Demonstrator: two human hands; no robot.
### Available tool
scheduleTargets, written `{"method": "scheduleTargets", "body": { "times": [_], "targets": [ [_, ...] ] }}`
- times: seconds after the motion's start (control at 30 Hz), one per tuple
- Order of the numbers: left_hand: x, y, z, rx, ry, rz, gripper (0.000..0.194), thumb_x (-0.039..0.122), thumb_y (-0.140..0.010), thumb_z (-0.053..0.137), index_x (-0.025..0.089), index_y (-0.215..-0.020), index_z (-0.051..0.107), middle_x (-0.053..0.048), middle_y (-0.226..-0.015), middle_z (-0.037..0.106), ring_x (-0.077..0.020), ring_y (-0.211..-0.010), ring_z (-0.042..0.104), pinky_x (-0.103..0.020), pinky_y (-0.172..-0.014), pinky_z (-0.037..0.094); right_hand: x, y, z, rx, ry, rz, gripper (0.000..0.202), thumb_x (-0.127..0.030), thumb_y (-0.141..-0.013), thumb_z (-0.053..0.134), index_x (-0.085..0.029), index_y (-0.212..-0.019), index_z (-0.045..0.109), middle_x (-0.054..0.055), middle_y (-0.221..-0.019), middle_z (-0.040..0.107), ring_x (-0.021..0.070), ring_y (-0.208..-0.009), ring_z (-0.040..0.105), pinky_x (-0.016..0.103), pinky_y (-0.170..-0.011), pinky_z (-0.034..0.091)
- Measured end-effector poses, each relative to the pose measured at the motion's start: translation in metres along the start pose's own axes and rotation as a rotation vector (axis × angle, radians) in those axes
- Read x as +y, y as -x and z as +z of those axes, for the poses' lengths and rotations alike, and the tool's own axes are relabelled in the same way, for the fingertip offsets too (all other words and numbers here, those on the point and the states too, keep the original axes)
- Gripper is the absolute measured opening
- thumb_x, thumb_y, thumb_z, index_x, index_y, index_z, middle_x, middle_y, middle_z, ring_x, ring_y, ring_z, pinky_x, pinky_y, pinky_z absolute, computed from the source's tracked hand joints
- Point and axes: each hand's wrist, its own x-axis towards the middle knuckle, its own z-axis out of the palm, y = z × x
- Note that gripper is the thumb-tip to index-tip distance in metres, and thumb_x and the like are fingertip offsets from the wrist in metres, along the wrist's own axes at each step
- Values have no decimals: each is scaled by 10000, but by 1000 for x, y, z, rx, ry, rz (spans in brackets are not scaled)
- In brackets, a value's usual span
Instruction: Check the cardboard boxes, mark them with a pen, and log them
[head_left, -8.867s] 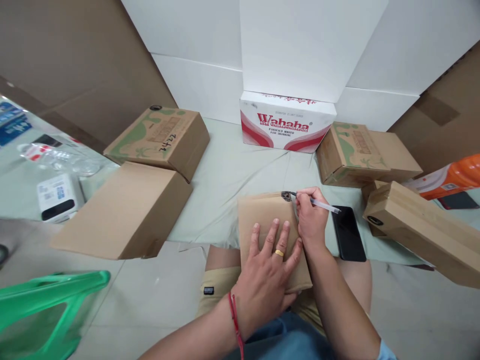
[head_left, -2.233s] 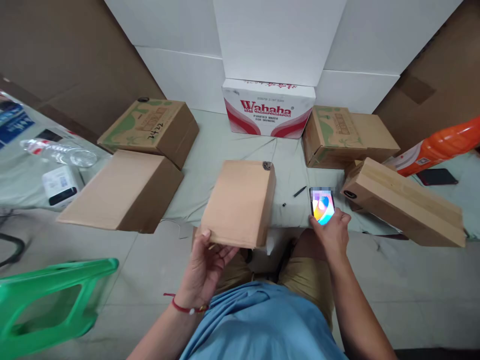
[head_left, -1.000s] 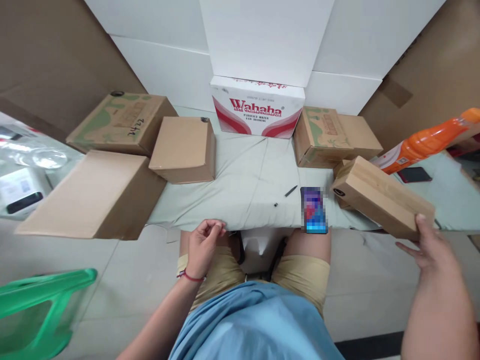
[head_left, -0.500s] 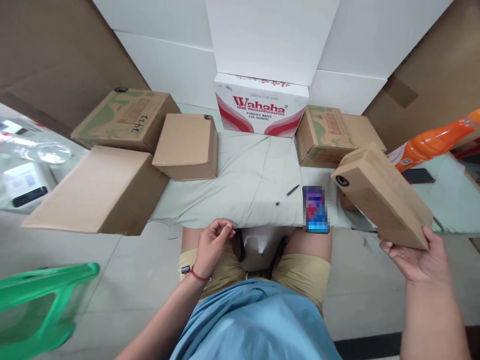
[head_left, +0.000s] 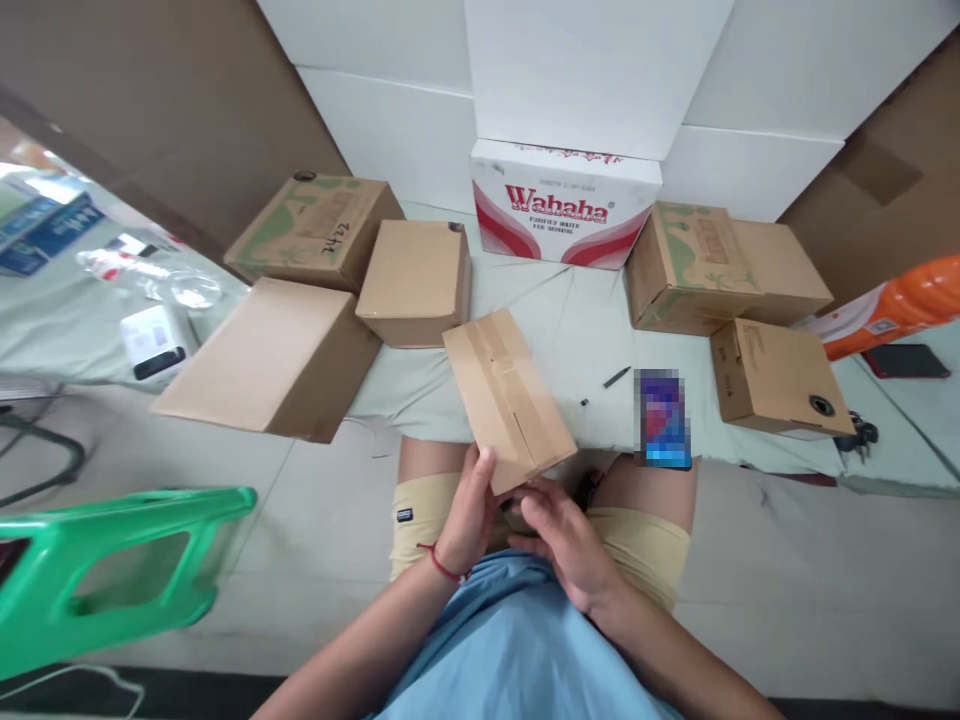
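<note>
A slim brown cardboard box (head_left: 499,385) with tape along its middle is tilted over the table's front edge. My left hand (head_left: 472,515) grips its near left corner, thumb on the top face and fingers out of sight underneath. At the near end of this box is my right hand (head_left: 562,540), fingers apart and partly bent; whether the fingertips touch the cardboard is unclear. Right of the box lie a black pen (head_left: 616,377), its small dark cap (head_left: 584,402) and a phone (head_left: 662,420) with a blurred-out screen.
Cardboard boxes stand at left (head_left: 247,350) and right (head_left: 776,375) on the cloth-covered table (head_left: 544,295). A white Wahaba-style carton printed "Wahaha" (head_left: 562,205) stands at the back. An orange bottle (head_left: 900,300) is far right. A green stool (head_left: 217,510) stands on the floor left.
The slim box has come from the right side to the middle, passing from my right hand into my left. My right hand has moved left to its near end. The view has shifted left.
</note>
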Motion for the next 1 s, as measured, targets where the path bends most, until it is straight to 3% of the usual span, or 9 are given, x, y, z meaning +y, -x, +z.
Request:
{"method": "scheduleTargets", "body": {
  "times": [0.07,0.13,0.27,0.37,0.47,0.57,0.73,0.87,1.0],
  "targets": [
    [1,2,-3,55,-49,33,749,703,-766,925,229,-1301,699,-128,-1395,768,-359,-1352,692,-414,-1036,596,7,0,-7,-102,160,51,621,-606,-715,1001,-236,-1164,784,63,-1122,799,217,-1019,746,326,-796,651],
    [3,1,-7,93,-87,48,723,564,-731,993,215,-1289,696,-136,-1431,752,-365,-1394,665,-410,-1082,569,3,-2,-20,-99,254,47,624,-608,-686,1012,-203,-1107,795,63,-995,804,193,-899,740,313,-777,630],
    [12,2,-7,95,-117,89,669,464,-758,975,218,-1314,698,-128,-1440,752,-360,-1392,669,-407,-1109,556,-26,-9,-46,176,273,-139,657,-679,-606,1014,-202,-1000,793,47,-934,794,173,-840,696,281,-713,601],
    [20,9,-6,83,-202,144,737,397,-750,973,236,-1405,676,-118,-1441,754,-350,-1377,685,-397,-1123,552,-45,-11,-56,236,259,-229,636,-673,-648,1000,-211,-1045,816,61,-1027,804,179,-906,694,272,-729,595],
    [26,13,-8,9,-207,106,743,436,-732,975,222,-1393,712,-120,-1389,784,-381,-1342,705,-419,-1098,572,-52,-11,-58,174,235,-250,610,-680,-728,960,-219,-1107,833,77,-1110,801,195,-975,691,282,-766,595],
    [26,13,-13,-49,-14,-99,630,559,-737,937,170,-1213,800,-137,-1236,836,-414,-1221,756,-430,-973,627,-52,-11,-57,72,169,-256,580,-698,-831,886,-245,-1190,836,82,-1172,795,212,-1043,696,303,-823,600],
    [18,9,-27,-40,354,-364,490,468,-876,821,147,-1245,785,-105,-1073,862,-288,-922,809,-365,-786,646,-53,-11,-62,-89,139,-244,518,-677,-902,835,-265,-1215,849,93,-1177,794,218,-1037,696,312,-844,605],
    [8,3,-39,-182,464,-456,451,506,-970,727,147,-1237,779,-105,-1049,858,-289,-923,813,-399,-817,649,-54,-5,-69,-157,137,-258,479,-650,-939,805,-283,-1242,849,97,-1217,789,208,-1023,687,302,-830,611],
    [-2,-2,-39,-355,383,-415,546,621,-986,667,154,-1250,769,-125,-1097,833,-270,-933,795,-367,-790,617,-54,5,-70,-259,191,-324,474,-618,-991,756,-330,-1364,808,91,-1357,769,225,-1143,684,323,-909,618]
  ]
}}
